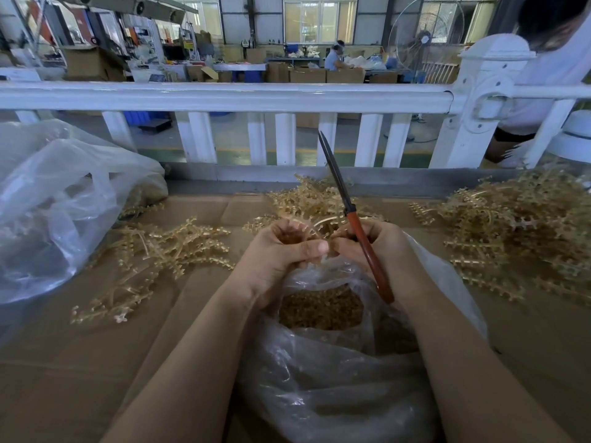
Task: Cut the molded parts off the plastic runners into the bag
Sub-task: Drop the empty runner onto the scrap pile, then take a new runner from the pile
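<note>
A: What sat left of the fingers?

B: One big clear sack (57, 199), then one loose heap of amber runners (153, 251) on the cardboard-covered worktop (96, 372) — close enough to grab, I'd judge.

A: And the hands?

B: The left hand (281, 247) had its fingers curled round a curved runner (307, 227), the thumb pinching it. The right hand (371, 247) touched it, fingers wrapped round one red-handled tool (367, 247) with its dark blades together, tips pointing away.

A: Why hold it there?

B: Right below the fingers gaped the open bag (335, 372), so cut parts (319, 310) would likely drop in — too many to count.

A: Further right?

B: Two more runner heaps: one behind the fingers (313, 199), one big pile (524, 225) well right.
</note>
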The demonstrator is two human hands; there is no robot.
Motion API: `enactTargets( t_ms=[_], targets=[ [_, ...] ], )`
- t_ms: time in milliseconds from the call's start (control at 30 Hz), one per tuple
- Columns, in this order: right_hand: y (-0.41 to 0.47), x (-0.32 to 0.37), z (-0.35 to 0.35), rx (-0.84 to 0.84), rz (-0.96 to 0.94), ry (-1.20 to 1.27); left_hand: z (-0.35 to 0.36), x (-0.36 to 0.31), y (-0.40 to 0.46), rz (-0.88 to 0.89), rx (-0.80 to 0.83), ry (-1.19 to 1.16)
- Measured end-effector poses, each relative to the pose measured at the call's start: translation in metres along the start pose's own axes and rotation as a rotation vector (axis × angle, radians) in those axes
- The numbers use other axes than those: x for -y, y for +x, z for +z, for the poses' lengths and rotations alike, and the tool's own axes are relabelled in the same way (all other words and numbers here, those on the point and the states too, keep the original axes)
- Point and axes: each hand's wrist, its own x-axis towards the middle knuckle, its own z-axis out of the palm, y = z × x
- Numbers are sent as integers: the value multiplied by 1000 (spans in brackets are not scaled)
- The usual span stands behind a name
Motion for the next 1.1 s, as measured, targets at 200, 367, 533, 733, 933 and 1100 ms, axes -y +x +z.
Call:
enactTargets(
  t_ms=[200, 367, 533, 733, 933, 1100],
  targets=[
    [-2, -1, 0, -9, -55, -23, 1, 0, -3, -75, -47, 55],
    [-1, -2, -3, -16, -44, -56, 3, 0, -4, -66, -107, 17],
    [0, -6, 1, -43, -73, -152, 4, 0, -5, -84, -144, -47],
    [1, -6, 3, -79, -37, -7, 5, -4, -2, -68, -152, -72],
    [1, -4, -1, -82, -70, 21, 0, -4, -1, -105, -92, -106],
    [0, -5, 0, -65, -105, -37, -2, -3, -2, -133, -47, -23]
  ],
)
